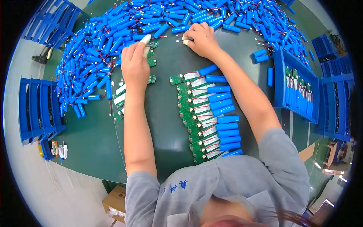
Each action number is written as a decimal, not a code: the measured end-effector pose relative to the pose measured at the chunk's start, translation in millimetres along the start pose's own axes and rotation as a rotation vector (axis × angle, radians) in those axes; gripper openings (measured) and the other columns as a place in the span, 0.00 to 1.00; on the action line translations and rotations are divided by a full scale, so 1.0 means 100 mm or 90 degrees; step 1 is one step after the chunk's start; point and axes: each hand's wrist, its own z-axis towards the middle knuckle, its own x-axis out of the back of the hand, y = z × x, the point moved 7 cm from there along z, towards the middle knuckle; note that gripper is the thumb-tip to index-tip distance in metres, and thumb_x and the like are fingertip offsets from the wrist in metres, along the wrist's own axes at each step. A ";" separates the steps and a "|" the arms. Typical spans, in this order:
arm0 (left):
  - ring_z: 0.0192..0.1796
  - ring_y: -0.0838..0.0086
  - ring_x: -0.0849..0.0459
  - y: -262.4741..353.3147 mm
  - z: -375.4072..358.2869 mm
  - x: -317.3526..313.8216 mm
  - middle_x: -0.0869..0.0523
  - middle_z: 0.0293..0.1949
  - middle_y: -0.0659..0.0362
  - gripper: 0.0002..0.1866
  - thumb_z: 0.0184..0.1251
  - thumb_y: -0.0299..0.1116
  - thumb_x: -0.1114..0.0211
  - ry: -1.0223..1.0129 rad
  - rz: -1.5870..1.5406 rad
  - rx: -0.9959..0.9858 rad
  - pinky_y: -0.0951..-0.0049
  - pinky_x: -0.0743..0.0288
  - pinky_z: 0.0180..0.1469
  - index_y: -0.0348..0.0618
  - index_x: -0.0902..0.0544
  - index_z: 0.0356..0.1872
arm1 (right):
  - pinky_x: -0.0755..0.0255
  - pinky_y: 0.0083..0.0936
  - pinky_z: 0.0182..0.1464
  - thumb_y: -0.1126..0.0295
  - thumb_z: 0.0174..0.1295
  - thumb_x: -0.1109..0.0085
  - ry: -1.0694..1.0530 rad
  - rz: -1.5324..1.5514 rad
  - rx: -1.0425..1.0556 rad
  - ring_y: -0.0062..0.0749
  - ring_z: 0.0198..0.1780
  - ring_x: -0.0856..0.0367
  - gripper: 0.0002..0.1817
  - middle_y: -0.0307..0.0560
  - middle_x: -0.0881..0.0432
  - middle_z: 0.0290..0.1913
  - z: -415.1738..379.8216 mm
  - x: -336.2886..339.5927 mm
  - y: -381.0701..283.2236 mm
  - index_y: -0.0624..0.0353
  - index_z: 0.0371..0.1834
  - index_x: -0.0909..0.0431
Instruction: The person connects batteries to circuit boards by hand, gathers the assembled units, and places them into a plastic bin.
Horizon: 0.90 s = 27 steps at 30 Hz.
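My left hand [135,65] is over the green circuit boards left of centre, with white covers on its thumb and index finger. Those fingertips close at the edge of a circuit board [153,45]. My right hand [203,41] is at the near edge of a heap of blue cylindrical batteries [151,28], its fingers curled and a white cover on the thumb. Close by its fingertips lie a battery [180,29] and thin wires with small white connectors; what is between the fingers is hidden. A column of boards [185,101] wired to batteries [219,97] lies between my forearms.
A blue bin [279,75] on the right holds rows of batteries with boards. Blue racks [39,109] stand at the left, and more blue racks [336,90] at the right. Loose batteries [261,56] lie beside the bin. A cardboard box [115,200] is below the table's front edge.
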 end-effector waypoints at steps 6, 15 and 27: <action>0.46 0.59 0.20 0.18 -0.22 -0.36 0.20 0.44 0.52 0.13 0.62 0.15 0.45 -0.255 -0.301 0.061 0.67 0.26 0.49 0.37 0.21 0.47 | 0.40 0.35 0.53 0.61 0.56 0.34 -0.087 0.105 -0.107 0.34 0.45 0.26 0.08 0.34 0.17 0.33 -0.15 0.37 0.17 0.47 0.38 0.17; 0.53 0.58 0.23 0.14 -0.43 -0.57 0.19 0.47 0.54 0.11 0.63 0.22 0.40 -0.393 -0.276 0.097 0.65 0.30 0.56 0.42 0.18 0.45 | 0.33 0.32 0.49 0.62 0.57 0.34 -0.200 0.201 -0.140 0.33 0.43 0.26 0.10 0.40 0.19 0.34 -0.34 0.46 0.05 0.54 0.38 0.17; 0.44 0.59 0.25 0.20 -0.42 -0.76 0.20 0.35 0.55 0.08 0.57 0.32 0.33 -0.390 -0.308 0.266 0.63 0.30 0.47 0.43 0.16 0.37 | 0.32 0.37 0.50 0.65 0.57 0.41 -0.412 0.427 -0.184 0.37 0.45 0.22 0.10 0.44 0.15 0.35 -0.38 0.22 -0.21 0.58 0.37 0.18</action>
